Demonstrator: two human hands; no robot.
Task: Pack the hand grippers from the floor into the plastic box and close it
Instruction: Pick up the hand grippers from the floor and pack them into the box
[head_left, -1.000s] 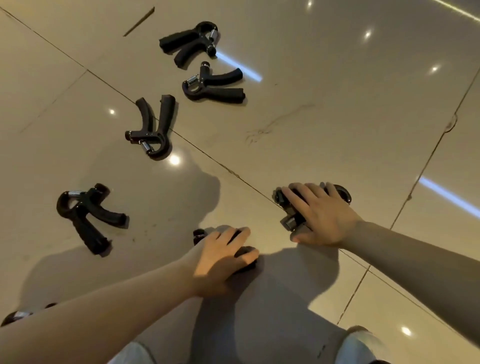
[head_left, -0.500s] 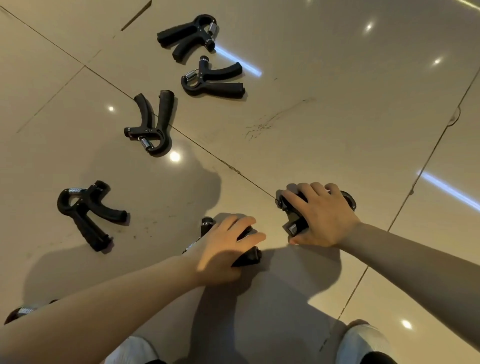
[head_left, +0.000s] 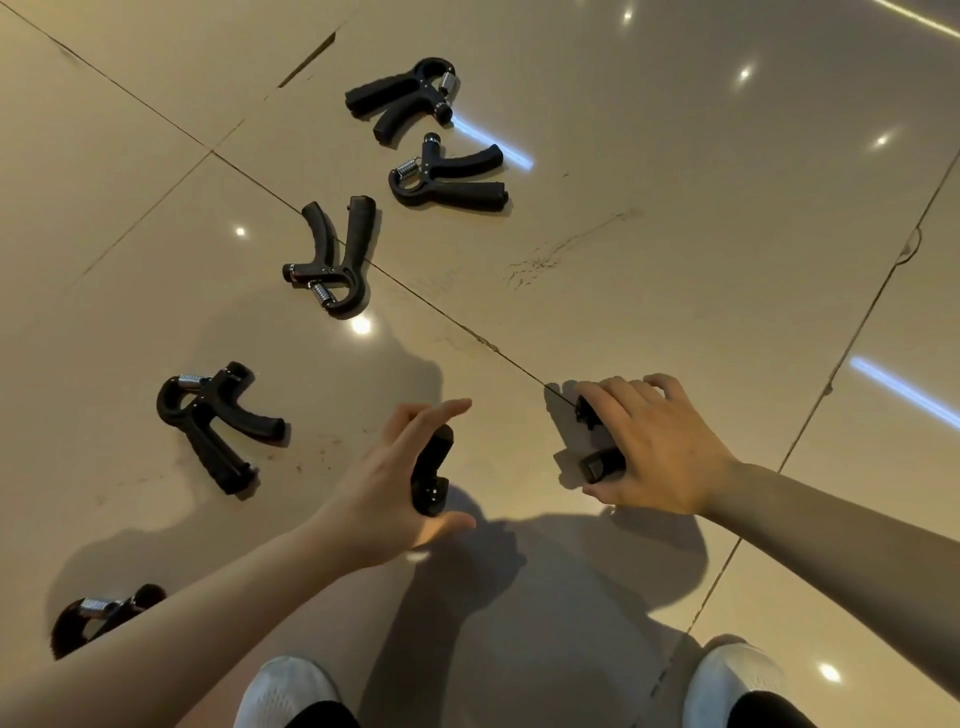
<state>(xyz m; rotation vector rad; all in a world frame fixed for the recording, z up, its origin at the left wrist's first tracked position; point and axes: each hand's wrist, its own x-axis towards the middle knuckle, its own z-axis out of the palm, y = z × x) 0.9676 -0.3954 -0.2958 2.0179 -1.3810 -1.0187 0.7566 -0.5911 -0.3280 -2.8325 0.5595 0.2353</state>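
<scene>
One hand gripper (head_left: 431, 475) in left hand (head_left: 387, 488) grip, another (head_left: 597, 457) under right hand (head_left: 652, 449) grip.

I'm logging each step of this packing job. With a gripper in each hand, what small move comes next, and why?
Probably lift both clear and turn to find the box: the left hand and right hand each hold a hand gripper, and no box is in view.

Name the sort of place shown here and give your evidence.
Probably an indoor room or hall: a glossy tiled floor with grout lines, ceiling-light reflections on it, and hand grippers scattered about.
</scene>
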